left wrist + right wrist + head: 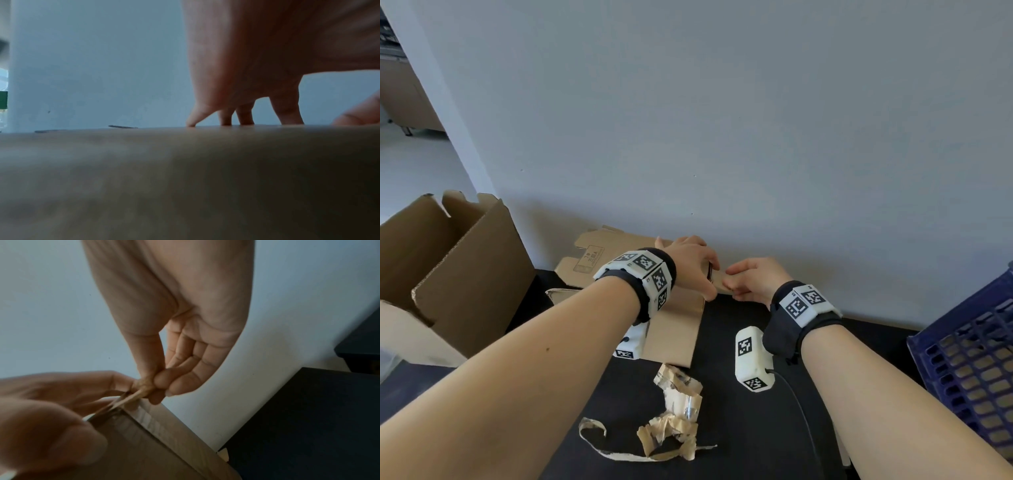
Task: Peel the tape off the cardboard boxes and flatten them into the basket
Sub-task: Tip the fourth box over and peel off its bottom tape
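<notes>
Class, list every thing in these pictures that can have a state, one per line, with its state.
flattened box: lying flat on the table, tape partly peeled
tape strip: lifted at the box corner, pinched
right hand: pinching the tape strip
left hand: fingertips pressing the flattened box
large box: upright, flaps open
peeled tape: crumpled, loose on the table
blue basket: cardboard visible through its wall

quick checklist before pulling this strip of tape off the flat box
1. Right hand pinches the tape strip at the box corner: ok.
2. Left hand holds the flat cardboard box down, fingertips on it: ok.
3. Rest of the strip still stuck along the edge: ok, visible in the right wrist view.
4. Peeled tape pile lies clear of the box: ok.
5. Blue basket within reach at the right: ok.
6. Strip will come off whole: cannot tell.
</notes>
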The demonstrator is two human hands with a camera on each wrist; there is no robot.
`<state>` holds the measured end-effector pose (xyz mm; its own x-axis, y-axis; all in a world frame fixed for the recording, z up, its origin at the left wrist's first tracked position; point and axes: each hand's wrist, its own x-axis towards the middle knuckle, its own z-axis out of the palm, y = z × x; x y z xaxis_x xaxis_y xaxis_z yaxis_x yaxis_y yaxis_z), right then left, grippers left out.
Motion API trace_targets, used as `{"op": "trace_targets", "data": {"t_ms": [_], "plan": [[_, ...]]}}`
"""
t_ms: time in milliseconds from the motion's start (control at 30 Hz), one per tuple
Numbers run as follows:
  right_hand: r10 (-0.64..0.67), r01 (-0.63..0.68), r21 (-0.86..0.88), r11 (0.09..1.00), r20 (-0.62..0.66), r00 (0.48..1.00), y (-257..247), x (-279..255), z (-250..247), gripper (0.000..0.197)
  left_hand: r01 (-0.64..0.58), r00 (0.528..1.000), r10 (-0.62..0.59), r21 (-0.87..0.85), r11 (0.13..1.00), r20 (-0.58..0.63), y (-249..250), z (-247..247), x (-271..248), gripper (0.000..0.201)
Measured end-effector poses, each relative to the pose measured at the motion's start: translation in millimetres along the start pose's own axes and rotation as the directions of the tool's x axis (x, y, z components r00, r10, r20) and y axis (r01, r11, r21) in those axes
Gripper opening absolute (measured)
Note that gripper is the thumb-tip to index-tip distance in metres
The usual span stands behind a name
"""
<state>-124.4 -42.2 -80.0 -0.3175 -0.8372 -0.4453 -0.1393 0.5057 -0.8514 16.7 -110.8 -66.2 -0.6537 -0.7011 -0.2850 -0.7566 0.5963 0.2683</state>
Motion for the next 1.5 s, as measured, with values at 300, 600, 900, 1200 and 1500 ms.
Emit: {"op": "trace_targets", "data": {"t_ms": [300,600,900,1200,1500], "plan": [[0.041,-0.042,0.074,0.996,0.011,0.999,7.8,4.5,-5.4,0.016,0.001,1.000,-0.003,-0.051,0.999,-0.030,1.7,2.0,-2.8,0.045],[0.110,-0.109,0.136,0.985,-0.005,0.994,13.9,3.7,-3.7,0.016,0.003,0.998,-0.008,-0.080,0.997,-0.065,4.0,4.7,-5.9,0.043],[0.185,-0.185,0.011,0.983,-0.099,0.978,42.5,7.4,-8.6,0.017,-0.008,0.997,0.000,-0.102,0.995,-0.074,2.4,3.9,-12.7,0.034],[-0.043,0.054,0.182,0.982,-0.064,0.997,4.8,-11.3,-26.2,0.018,-0.005,0.991,-0.023,-0.203,0.979,-0.135,-8.2,-14.8,-18.4,0.021],[-0.276,0.236,0.364,0.901,0.059,0.959,-77.1,-30.6,4.5,0.007,-0.036,0.914,-0.152,-0.449,0.893,-0.376,-42.6,-69.9,-51.3,0.031]]}}
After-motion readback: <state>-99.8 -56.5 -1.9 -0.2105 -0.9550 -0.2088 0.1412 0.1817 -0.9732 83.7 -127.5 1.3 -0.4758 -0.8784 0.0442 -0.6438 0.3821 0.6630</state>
